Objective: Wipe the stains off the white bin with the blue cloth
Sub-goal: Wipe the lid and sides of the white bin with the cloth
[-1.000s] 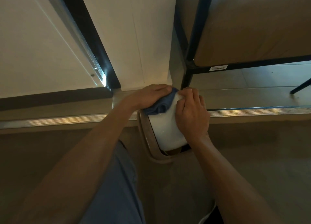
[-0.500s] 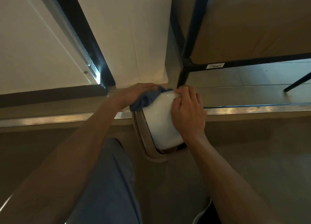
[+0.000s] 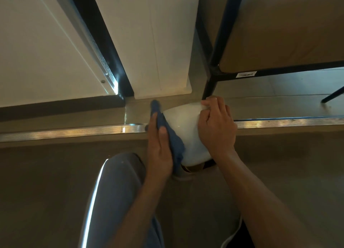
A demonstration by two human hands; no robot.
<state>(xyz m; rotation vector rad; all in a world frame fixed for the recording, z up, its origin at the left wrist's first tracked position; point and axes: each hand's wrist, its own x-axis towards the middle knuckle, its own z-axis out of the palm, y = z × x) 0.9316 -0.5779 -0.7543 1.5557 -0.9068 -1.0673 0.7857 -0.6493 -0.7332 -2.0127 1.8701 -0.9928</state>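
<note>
The white bin lies tipped on the floor between my hands, its smooth side facing up. My left hand presses the blue cloth flat against the bin's left side, the cloth trailing up past my fingertips. My right hand grips the bin's far right edge with curled fingers. The bin's dark opening and brownish rim show near my wrists.
A metal floor strip runs across behind the bin. A black-framed shelf leg stands just beyond my right hand. A white wall panel and dark door frame rise behind. My knee in grey-blue trousers is close on the left.
My left hand slid the cloth from the bin's far top edge down along its left side toward me. My right hand kept its hold on the bin's right edge.
</note>
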